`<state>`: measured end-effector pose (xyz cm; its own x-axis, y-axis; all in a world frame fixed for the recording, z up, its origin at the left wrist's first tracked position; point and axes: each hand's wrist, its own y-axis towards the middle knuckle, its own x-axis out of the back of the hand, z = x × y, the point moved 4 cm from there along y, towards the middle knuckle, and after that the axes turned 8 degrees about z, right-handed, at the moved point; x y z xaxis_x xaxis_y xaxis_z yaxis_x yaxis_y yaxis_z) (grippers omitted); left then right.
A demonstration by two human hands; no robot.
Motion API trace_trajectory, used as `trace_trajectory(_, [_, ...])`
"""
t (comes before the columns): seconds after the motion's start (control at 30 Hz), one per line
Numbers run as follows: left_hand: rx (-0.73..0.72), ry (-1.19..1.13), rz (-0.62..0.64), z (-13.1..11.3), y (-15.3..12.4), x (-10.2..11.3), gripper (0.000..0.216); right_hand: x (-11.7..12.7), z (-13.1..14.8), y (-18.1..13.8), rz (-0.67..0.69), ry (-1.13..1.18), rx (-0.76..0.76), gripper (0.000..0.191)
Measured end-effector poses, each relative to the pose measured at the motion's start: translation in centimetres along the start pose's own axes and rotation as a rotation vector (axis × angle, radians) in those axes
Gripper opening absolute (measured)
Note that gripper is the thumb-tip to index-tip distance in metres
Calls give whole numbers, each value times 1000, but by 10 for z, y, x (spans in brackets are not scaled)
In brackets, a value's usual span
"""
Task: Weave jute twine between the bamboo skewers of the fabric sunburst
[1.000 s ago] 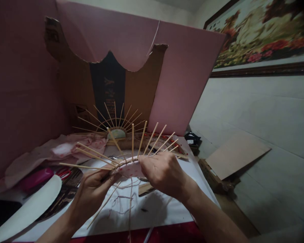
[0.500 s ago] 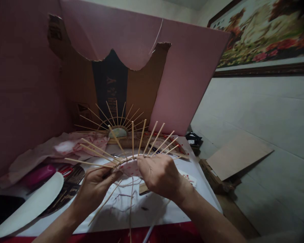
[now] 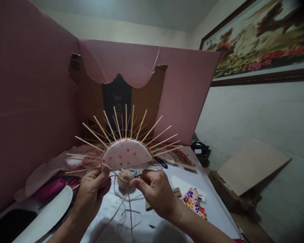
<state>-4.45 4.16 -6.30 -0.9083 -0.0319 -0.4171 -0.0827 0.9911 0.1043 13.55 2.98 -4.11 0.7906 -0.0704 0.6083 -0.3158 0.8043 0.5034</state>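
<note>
A half-disc covered in pink dotted fabric stands upright in front of me, with several wooden skewers fanning out from its curved edge. My left hand grips its lower left corner, fingers closed on it. Just below the disc lies a ball of tan twine on the white table. My right hand is closed in a pinch beside the ball, holding a twine strand that trails down toward me.
A pink cardboard backdrop walls the table's back and left. Pink cloth, red-handled scissors and a white half-round card lie left. A flowered fabric piece lies right. A cardboard sheet leans on the floor.
The half-disc has been raised and turned upright, its dotted face toward me. My right hand left its edge and dropped to the twine by the ball. The camera tilted up.
</note>
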Motion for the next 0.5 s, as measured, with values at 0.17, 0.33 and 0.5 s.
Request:
trace_trajectory(0.17, [19, -74, 19, 4, -3, -2, 51, -16, -18, 9, 61, 671, -228, 50])
trace_trajectory(0.33, [95, -90, 52, 12, -8, -7, 52, -20, -6, 12, 169, 1052, -212, 46])
trace_trajectory(0.5, [173, -103, 73, 18, -12, -12, 52, -16, 9, 15, 176, 1165, -100, 39])
